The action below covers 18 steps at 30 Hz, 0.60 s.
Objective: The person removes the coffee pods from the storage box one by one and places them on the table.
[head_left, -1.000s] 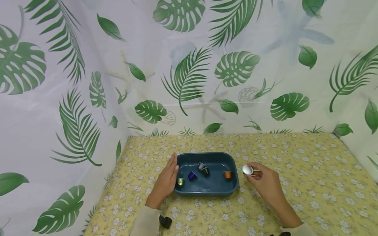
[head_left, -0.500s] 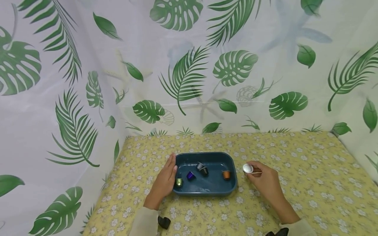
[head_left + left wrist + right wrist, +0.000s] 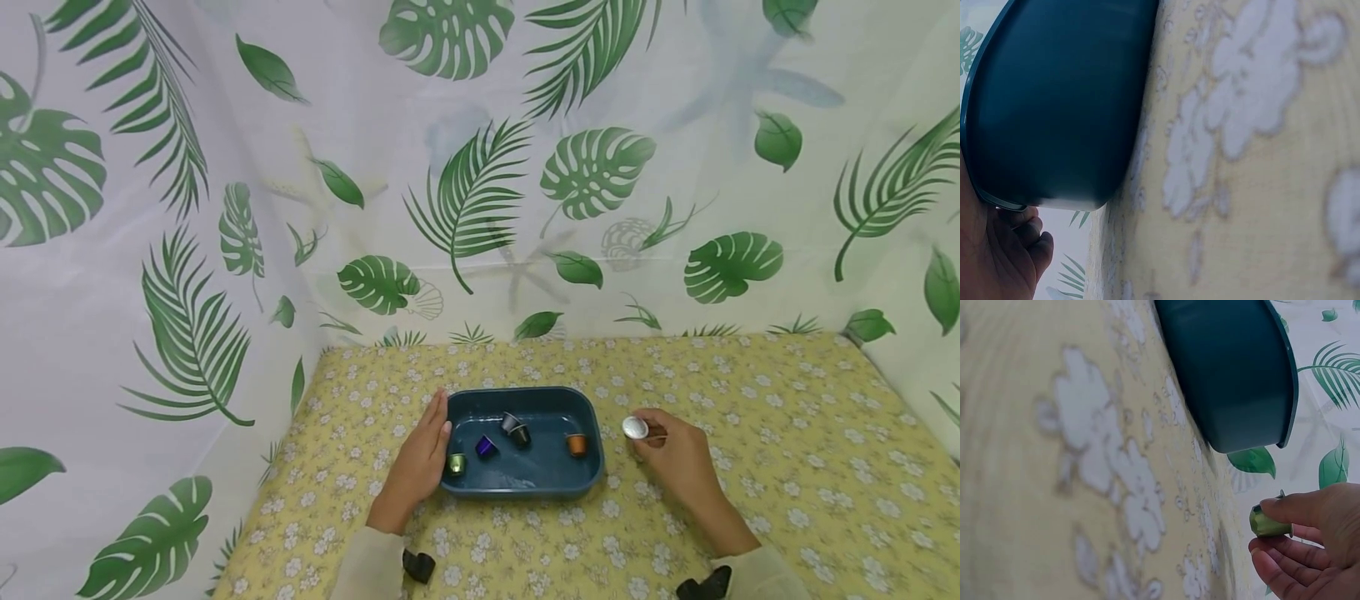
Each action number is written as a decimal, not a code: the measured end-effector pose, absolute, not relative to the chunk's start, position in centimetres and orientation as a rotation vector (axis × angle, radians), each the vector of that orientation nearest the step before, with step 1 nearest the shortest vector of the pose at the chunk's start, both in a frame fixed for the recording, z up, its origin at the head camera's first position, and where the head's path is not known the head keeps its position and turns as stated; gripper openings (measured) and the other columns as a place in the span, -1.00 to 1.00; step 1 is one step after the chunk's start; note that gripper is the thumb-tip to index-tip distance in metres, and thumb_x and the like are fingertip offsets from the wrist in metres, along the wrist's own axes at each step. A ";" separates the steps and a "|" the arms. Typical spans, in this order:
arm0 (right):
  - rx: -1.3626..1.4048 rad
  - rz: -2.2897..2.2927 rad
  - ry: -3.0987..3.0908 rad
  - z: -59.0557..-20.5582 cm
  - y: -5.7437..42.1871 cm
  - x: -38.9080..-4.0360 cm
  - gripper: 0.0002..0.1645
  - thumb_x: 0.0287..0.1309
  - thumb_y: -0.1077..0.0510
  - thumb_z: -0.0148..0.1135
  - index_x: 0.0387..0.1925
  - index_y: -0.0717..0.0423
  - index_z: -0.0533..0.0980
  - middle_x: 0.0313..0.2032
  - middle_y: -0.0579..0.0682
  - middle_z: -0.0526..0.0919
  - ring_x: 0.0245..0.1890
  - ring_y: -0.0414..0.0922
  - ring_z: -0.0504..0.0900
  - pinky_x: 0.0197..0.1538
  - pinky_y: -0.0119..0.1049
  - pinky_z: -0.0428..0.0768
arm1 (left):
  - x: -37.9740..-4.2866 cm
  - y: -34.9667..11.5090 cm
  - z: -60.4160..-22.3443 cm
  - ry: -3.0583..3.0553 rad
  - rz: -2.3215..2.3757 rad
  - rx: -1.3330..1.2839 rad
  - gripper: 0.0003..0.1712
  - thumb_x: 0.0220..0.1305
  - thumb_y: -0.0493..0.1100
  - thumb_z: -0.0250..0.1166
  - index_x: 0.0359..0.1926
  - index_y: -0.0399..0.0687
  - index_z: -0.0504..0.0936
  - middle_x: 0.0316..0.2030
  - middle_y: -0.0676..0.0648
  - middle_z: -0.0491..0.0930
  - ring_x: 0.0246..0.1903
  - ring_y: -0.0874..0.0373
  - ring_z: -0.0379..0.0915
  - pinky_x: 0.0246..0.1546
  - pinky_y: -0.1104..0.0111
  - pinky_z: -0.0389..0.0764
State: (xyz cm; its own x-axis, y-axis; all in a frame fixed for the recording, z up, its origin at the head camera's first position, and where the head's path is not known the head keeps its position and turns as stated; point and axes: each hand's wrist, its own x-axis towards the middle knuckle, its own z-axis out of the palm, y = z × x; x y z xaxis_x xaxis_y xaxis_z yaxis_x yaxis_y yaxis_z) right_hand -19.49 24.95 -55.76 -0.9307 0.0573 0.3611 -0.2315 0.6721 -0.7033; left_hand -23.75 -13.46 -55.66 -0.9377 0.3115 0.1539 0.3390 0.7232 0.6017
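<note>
A dark blue rectangular dish stands on the table in the head view. Inside it lie a green coffee capsule, a purple one, an orange one, and a silver capsule against a black one. My left hand rests along the dish's left side, fingers extended. To the right of the dish, my right hand pinches a green-gold coffee capsule between thumb and fingers. Its silver foil lid faces the head camera. The left wrist view shows the dish's outer wall beside my hand.
A yellow floral cloth covers the table. White hangings with green leaves close off the back and the left side. Black wrist straps sit at the sleeves.
My right hand has shifted slightly right with the capsule, away from the dish. The foil lid's tilt has changed a little. My left hand and the dish's contents stay as they were.
</note>
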 end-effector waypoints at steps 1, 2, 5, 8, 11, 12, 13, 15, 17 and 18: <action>0.138 1.133 -2.539 -55.9 25.0 -19.5 -0.54 0.07 0.40 0.49 0.05 0.30 0.63 -0.21 0.20 0.75 -0.26 0.08 0.74 -0.28 -0.21 0.71 | -23.7 -13.5 -55.7 -2.876 -1.018 -0.543 -0.36 0.69 -0.07 -0.18 0.61 -0.18 -0.05 0.61 -0.03 -0.19 0.57 -0.07 -0.15 0.50 0.01 0.06; 0.138 1.132 -2.546 -56.0 25.1 -19.6 -0.54 0.07 0.39 0.49 0.06 0.30 0.63 -0.21 0.20 0.75 -0.26 0.08 0.74 -0.28 -0.21 0.71 | -23.7 -13.5 -55.7 -2.877 -1.016 -0.542 -0.36 0.69 -0.07 -0.18 0.61 -0.18 -0.05 0.60 -0.03 -0.19 0.57 -0.06 -0.15 0.50 0.01 0.06; 0.127 1.129 -2.566 -56.3 25.3 -19.8 -0.53 0.09 0.37 0.49 0.08 0.29 0.62 -0.21 0.20 0.74 -0.26 0.07 0.73 -0.28 -0.17 0.71 | -23.7 -13.4 -55.7 -2.873 -1.014 -0.538 -0.37 0.69 -0.07 -0.18 0.61 -0.18 -0.04 0.60 -0.03 -0.19 0.57 -0.06 -0.15 0.50 0.01 0.06; 0.118 1.121 -2.579 -56.6 25.4 -20.0 -0.53 0.10 0.34 0.50 0.08 0.28 0.63 -0.21 0.19 0.74 -0.26 0.07 0.73 -0.28 -0.12 0.71 | -23.7 -13.4 -55.7 -2.871 -1.016 -0.537 -0.37 0.69 -0.07 -0.18 0.61 -0.18 -0.04 0.60 -0.04 -0.18 0.57 -0.08 -0.14 0.50 0.01 0.06; 0.123 1.108 -2.589 -56.8 25.4 -20.2 -0.55 0.10 0.32 0.50 0.06 0.28 0.63 -0.22 0.18 0.74 -0.26 0.07 0.73 -0.27 -0.09 0.71 | -23.7 -13.5 -55.7 -2.872 -1.012 -0.536 -0.36 0.69 -0.07 -0.18 0.61 -0.18 -0.05 0.60 -0.04 -0.18 0.57 -0.09 -0.14 0.50 0.01 0.06; 0.127 1.100 -2.594 -56.8 25.3 -20.3 -0.56 0.10 0.31 0.50 0.05 0.28 0.63 -0.22 0.18 0.74 -0.27 0.07 0.72 -0.27 -0.09 0.71 | -23.7 -13.5 -55.7 -2.874 -1.009 -0.536 -0.36 0.69 -0.07 -0.18 0.61 -0.18 -0.05 0.60 -0.04 -0.18 0.57 -0.09 -0.14 0.50 0.01 0.06; 0.129 1.097 -2.598 -56.8 25.3 -20.4 -0.57 0.10 0.31 0.50 0.04 0.29 0.64 -0.23 0.17 0.74 -0.27 0.06 0.72 -0.28 -0.08 0.71 | -23.7 -13.5 -55.7 -2.874 -1.008 -0.536 -0.36 0.69 -0.07 -0.18 0.61 -0.18 -0.04 0.60 -0.04 -0.18 0.57 -0.09 -0.14 0.50 0.01 0.05; 0.129 1.088 -2.611 -56.9 25.3 -20.5 -0.57 0.10 0.31 0.50 0.03 0.29 0.64 -0.24 0.16 0.74 -0.28 0.05 0.71 -0.28 -0.09 0.69 | -23.7 -13.5 -55.7 -2.875 -1.007 -0.539 -0.36 0.69 -0.07 -0.18 0.61 -0.19 -0.05 0.61 -0.05 -0.18 0.57 -0.10 -0.14 0.50 0.01 0.05; 0.124 1.085 -2.623 -56.8 25.3 -20.6 -0.57 0.09 0.32 0.50 0.03 0.30 0.64 -0.25 0.15 0.74 -0.29 0.04 0.71 -0.29 -0.08 0.69 | -23.7 -13.5 -55.7 -2.872 -1.008 -0.542 -0.36 0.69 -0.08 -0.18 0.61 -0.20 -0.05 0.61 -0.06 -0.18 0.56 -0.11 -0.14 0.50 -0.01 0.06; 0.122 1.086 -2.628 -56.7 25.3 -20.7 -0.57 0.09 0.32 0.50 0.03 0.30 0.63 -0.26 0.15 0.73 -0.29 0.04 0.71 -0.29 -0.07 0.69 | -23.8 -13.4 -55.7 -2.872 -1.009 -0.545 -0.36 0.69 -0.08 -0.17 0.61 -0.20 -0.05 0.61 -0.07 -0.17 0.56 -0.12 -0.14 0.50 -0.01 0.06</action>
State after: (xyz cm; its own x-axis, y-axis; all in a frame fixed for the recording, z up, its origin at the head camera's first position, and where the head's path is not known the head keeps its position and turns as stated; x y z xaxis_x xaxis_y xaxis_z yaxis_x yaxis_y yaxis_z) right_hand -20.66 25.27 -56.75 -0.9532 0.0334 0.3004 -0.1885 0.7114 -0.6771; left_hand -23.76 -13.44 -55.67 -0.9367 0.3111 0.1608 0.3433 0.7252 0.5969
